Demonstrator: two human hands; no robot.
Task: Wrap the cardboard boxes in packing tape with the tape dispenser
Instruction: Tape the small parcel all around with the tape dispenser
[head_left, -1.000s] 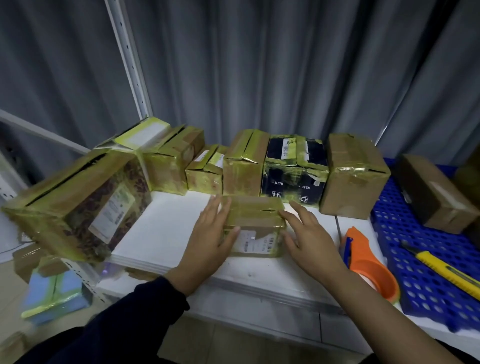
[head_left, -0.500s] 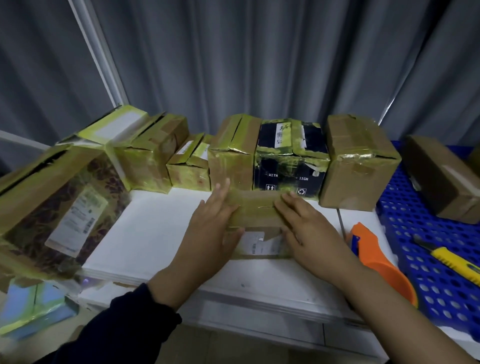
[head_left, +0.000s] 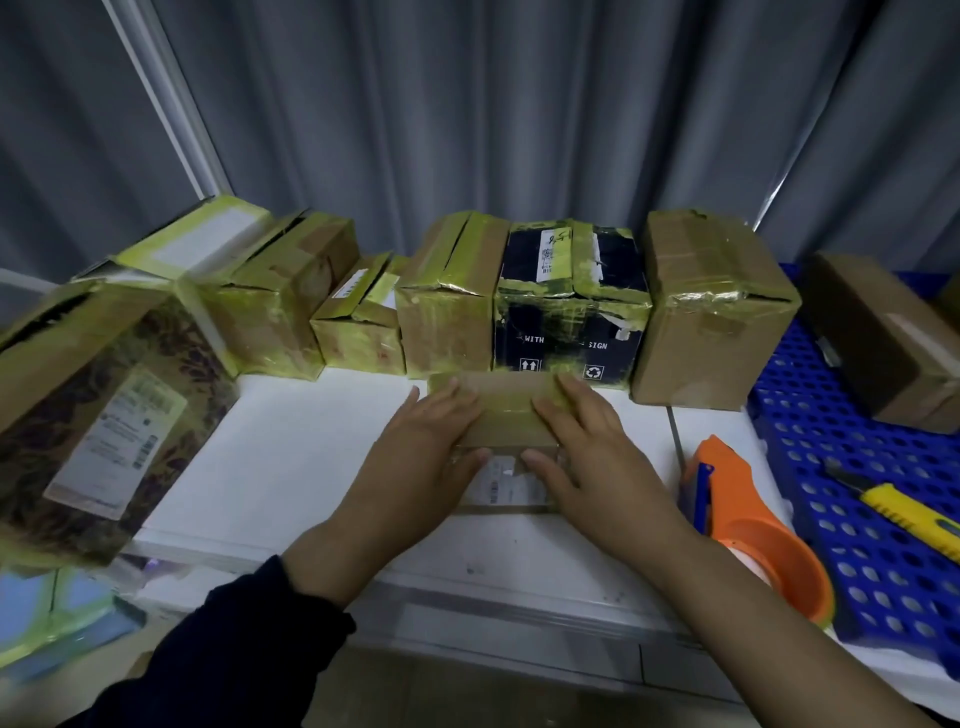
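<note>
A small taped cardboard box (head_left: 506, 415) with a white label on its front sits on the white table (head_left: 291, 447), close to the row of wrapped boxes behind. My left hand (head_left: 421, 467) and my right hand (head_left: 592, 457) lie on it, fingers straight across the top and thumbs against the front face. The orange tape dispenser (head_left: 743, 509) lies on the table to the right of my right hand, untouched.
Behind stand taped boxes, among them a black box (head_left: 571, 301) and a brown box (head_left: 711, 312). A large patterned box (head_left: 104, 415) overhangs the left. On the blue perforated pallet (head_left: 831, 441) at right lie a yellow utility knife (head_left: 909, 514) and a plain box (head_left: 883, 338).
My hands shifted from the small box's sides onto its top, and the box slid back toward the row of boxes. The camera came closer.
</note>
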